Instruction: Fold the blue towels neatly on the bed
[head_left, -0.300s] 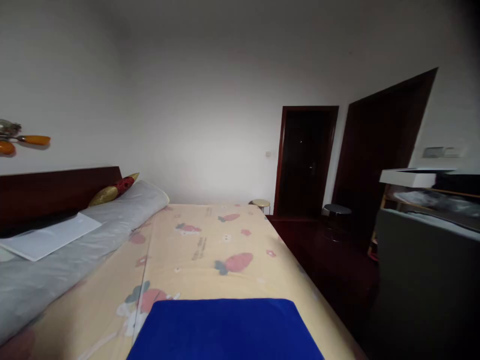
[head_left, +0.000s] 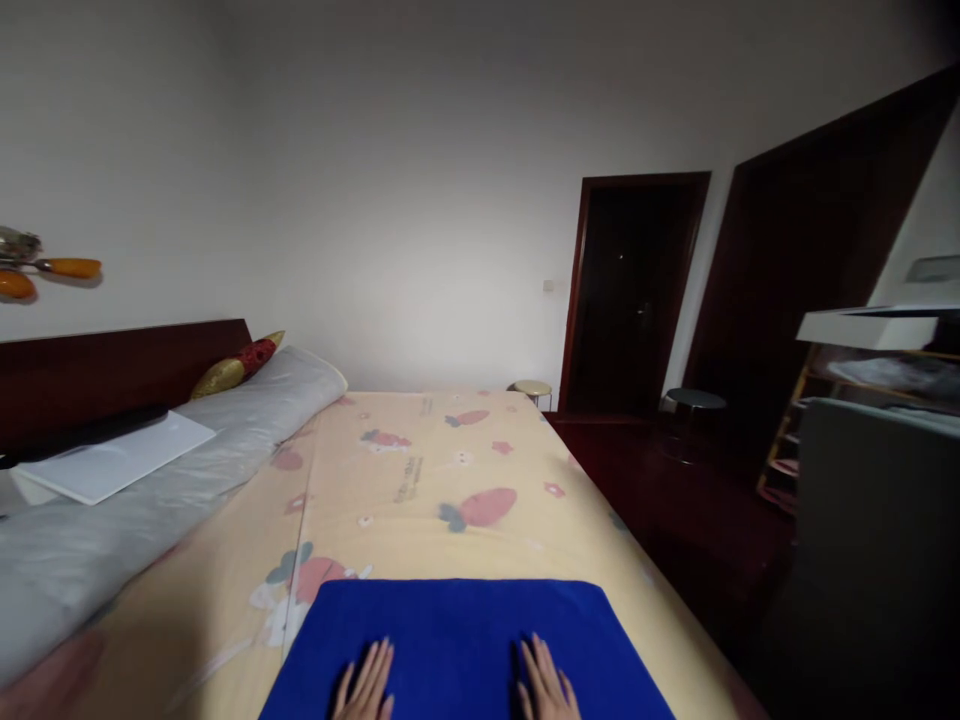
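Note:
A flat blue cloth (head_left: 457, 630) lies on the bed at the bottom of the view, its near part cut off by the frame. On its left side rests my left hand (head_left: 365, 685), palm down with the fingers stretched out. My right hand (head_left: 547, 685) lies the same way on the right side of the cloth, fingers slightly spread. Neither hand holds anything. Both wrists are out of view below.
The bed's yellow sheet (head_left: 420, 540) with strawberry prints surrounds the cloth. At left are a grey quilt (head_left: 247, 440), a white flat board (head_left: 120, 460) and a cushion (head_left: 240, 366). Two stools (head_left: 696, 399) stand near the dark doors (head_left: 637, 300); a shelf (head_left: 862, 328) is at right.
Both my hands have come into view from below, over the blue cloth. The camera's view has shifted slightly, so the doors and the shelf sit farther right.

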